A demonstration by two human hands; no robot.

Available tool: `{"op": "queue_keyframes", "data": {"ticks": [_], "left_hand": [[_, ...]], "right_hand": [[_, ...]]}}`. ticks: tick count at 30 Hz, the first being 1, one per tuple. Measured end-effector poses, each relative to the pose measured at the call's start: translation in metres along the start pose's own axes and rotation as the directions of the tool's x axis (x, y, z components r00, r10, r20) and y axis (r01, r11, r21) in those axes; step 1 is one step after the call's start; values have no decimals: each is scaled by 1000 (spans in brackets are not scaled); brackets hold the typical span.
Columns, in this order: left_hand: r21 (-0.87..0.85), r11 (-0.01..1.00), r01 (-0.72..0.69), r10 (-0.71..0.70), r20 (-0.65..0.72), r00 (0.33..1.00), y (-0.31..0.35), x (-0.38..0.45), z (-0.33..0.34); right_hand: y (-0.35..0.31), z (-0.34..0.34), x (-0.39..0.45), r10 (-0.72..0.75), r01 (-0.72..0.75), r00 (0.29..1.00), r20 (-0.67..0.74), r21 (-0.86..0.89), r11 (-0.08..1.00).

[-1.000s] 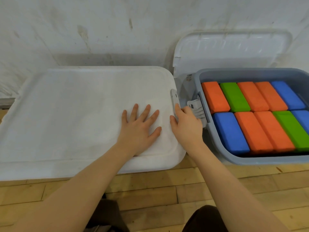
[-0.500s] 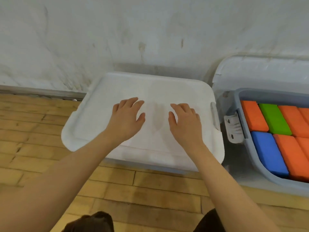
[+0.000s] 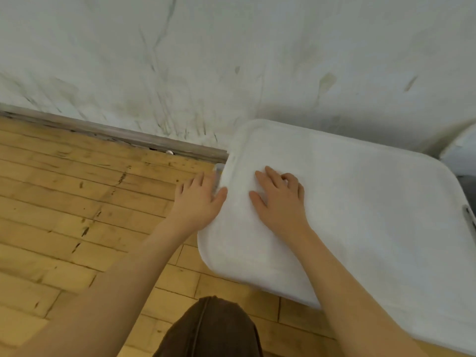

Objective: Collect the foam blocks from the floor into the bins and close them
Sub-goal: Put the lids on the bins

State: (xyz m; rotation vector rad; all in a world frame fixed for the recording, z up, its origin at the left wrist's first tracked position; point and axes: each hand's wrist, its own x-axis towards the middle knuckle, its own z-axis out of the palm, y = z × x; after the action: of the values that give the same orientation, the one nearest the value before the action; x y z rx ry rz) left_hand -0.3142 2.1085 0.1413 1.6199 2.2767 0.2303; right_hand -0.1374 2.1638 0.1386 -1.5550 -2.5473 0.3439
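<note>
The white lid (image 3: 360,215) lies flat on the left bin and hides what is inside. My left hand (image 3: 198,199) is at the lid's left edge, with its thumb on the lid and its fingers reaching to the clear side latch (image 3: 219,168). My right hand (image 3: 280,199) rests on top of the lid near that same edge, fingers slightly bent and holding nothing. No foam blocks show in this view.
A scuffed white wall (image 3: 231,60) and a grey baseboard (image 3: 116,131) run behind the bin. Wooden floor (image 3: 77,202) spreads to the left. The second bin's raised lid (image 3: 461,148) peeks in at the far right. My knee (image 3: 208,328) is at the bottom.
Both hands slid left across the lid, from its right end and middle to its left edge. The view swung left, and the open bin of coloured blocks left the frame.
</note>
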Motion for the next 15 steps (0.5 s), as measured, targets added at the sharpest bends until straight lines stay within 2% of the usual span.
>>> {"op": "queue_keyframes", "data": {"ticks": [5,7,10,12,13,15], "left_hand": [[-94,992,-83,93,106,990,-6,19,4],[-87,990,-107,112,49,992,-4,17,4],[-158,980,-123,105,-116,988,-2,11,1],[-224,945,-240,193,-214,958,-1,10,2],[-256,923,-286,225,-243,944,1,10,2],[-290,929,-229,167,-223,960,2,11,2]], "right_hand": [[-5,10,5,45,-47,999,-29,-84,995],[-6,11,6,59,-60,998,-12,-91,994],[-8,12,5,66,-69,997,-33,-97,993],[-8,13,3,64,-69,996,-54,-94,993],[-8,13,3,64,-69,996,-62,-91,993],[-8,14,5,63,-68,996,-68,-83,994]]}}
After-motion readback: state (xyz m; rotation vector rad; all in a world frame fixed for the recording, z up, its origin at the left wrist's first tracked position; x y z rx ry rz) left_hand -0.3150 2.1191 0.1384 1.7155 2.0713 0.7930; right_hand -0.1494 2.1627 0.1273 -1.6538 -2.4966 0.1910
